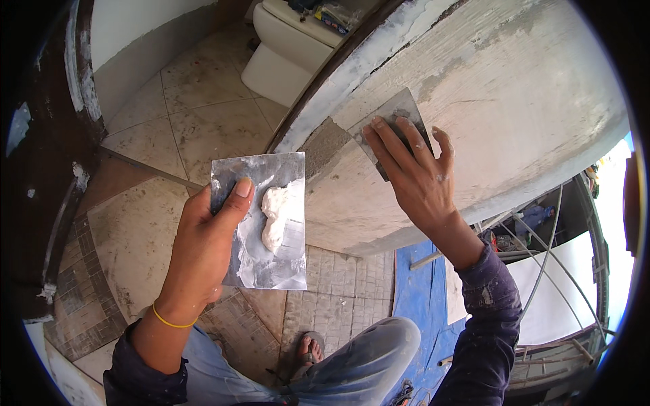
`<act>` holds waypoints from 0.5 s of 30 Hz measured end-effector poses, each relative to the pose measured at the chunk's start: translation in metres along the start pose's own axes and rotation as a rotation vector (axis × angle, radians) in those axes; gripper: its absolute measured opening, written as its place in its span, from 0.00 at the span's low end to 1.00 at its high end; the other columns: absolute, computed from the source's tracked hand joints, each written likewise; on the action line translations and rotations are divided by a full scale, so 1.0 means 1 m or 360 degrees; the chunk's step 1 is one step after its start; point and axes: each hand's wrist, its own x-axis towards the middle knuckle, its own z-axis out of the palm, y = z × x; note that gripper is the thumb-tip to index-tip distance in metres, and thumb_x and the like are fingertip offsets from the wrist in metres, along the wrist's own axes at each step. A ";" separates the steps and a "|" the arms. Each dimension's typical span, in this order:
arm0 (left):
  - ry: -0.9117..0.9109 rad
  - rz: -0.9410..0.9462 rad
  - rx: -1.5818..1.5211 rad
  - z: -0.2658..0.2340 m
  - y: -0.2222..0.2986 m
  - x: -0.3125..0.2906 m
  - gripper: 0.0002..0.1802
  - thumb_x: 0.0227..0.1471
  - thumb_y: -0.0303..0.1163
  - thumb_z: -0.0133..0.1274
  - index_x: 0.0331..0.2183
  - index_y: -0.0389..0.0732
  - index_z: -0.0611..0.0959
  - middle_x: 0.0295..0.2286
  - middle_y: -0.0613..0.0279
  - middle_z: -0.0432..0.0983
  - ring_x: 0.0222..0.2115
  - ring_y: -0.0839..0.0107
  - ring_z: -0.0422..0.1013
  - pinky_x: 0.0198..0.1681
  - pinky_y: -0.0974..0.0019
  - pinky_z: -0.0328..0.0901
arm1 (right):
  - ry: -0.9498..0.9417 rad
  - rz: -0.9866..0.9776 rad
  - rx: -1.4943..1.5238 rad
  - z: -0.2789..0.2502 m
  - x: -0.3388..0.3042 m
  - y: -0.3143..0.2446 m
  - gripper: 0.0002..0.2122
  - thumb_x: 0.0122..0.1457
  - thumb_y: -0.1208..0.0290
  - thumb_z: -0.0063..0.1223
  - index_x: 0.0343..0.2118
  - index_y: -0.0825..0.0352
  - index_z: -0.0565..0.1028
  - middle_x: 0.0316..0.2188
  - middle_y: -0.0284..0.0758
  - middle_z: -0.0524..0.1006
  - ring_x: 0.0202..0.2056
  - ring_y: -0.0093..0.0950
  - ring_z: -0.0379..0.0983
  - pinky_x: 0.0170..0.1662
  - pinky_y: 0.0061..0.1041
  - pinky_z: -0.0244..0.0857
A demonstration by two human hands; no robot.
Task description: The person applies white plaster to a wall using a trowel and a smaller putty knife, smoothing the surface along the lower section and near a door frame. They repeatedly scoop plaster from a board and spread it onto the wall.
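Note:
My left hand (206, 237) grips a flat metal plate (261, 254) by its left side, thumb on top. A lump of white putty (277, 216) lies on the plate. My right hand (413, 169) presses a thin metal scraper blade (396, 111) flat against a pale, putty-coated wall (514, 101), fingers spread over the blade. A bare grey patch (325, 145) shows on the wall just left of the blade, at the wall's edge.
A white toilet (288, 54) stands on the tiled floor (196, 128) beyond the wall edge. A dark door frame (40, 183) runs down the left. A blue sheet (416, 291), white boards and metal rods lie at lower right. My sandalled foot (308, 352) is below.

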 end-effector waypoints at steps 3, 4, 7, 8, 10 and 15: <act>0.0003 -0.0038 -0.0035 0.000 0.000 0.000 0.15 0.60 0.39 0.52 0.41 0.37 0.79 0.36 0.67 0.77 0.35 0.80 0.72 0.40 0.72 0.68 | -0.0108 0.0116 0.0051 -0.012 -0.022 0.001 0.27 0.52 0.78 0.52 0.57 0.51 0.71 0.58 0.21 0.67 0.58 0.24 0.59 0.61 0.38 0.45; -0.0007 -0.0076 -0.0089 0.001 -0.001 0.001 0.15 0.60 0.39 0.53 0.42 0.37 0.79 0.36 0.67 0.77 0.36 0.79 0.73 0.40 0.71 0.68 | -0.0161 0.0175 0.0097 -0.018 -0.032 0.000 0.27 0.52 0.79 0.52 0.57 0.50 0.71 0.58 0.22 0.67 0.59 0.24 0.59 0.61 0.38 0.45; -0.0076 -0.0307 -0.0280 0.003 -0.002 0.001 0.17 0.60 0.39 0.52 0.45 0.38 0.77 0.39 0.65 0.77 0.38 0.76 0.74 0.43 0.69 0.69 | -0.0153 0.0298 0.0708 -0.036 -0.053 -0.011 0.29 0.50 0.82 0.54 0.57 0.51 0.71 0.59 0.31 0.66 0.57 0.34 0.61 0.59 0.40 0.53; -0.0147 -0.0357 -0.0376 0.004 -0.004 0.000 0.18 0.60 0.39 0.52 0.46 0.38 0.77 0.40 0.64 0.77 0.40 0.74 0.74 0.44 0.68 0.69 | -0.0078 0.0324 0.1072 -0.041 -0.057 -0.017 0.30 0.49 0.81 0.56 0.57 0.50 0.71 0.59 0.32 0.66 0.57 0.36 0.61 0.58 0.40 0.55; -0.0256 -0.0573 -0.0584 0.009 -0.010 0.000 0.20 0.60 0.40 0.52 0.49 0.39 0.75 0.42 0.63 0.77 0.42 0.71 0.74 0.46 0.65 0.70 | 0.0130 0.0256 0.1698 -0.049 -0.062 -0.035 0.30 0.47 0.79 0.60 0.56 0.50 0.73 0.60 0.36 0.65 0.57 0.42 0.61 0.56 0.41 0.59; -0.0430 -0.0693 -0.0892 0.016 -0.020 -0.009 0.22 0.60 0.42 0.50 0.52 0.41 0.73 0.46 0.61 0.75 0.46 0.67 0.74 0.50 0.60 0.69 | 0.0454 -0.0039 0.2022 -0.047 -0.065 -0.073 0.27 0.47 0.75 0.62 0.54 0.50 0.75 0.59 0.39 0.66 0.56 0.46 0.61 0.56 0.40 0.59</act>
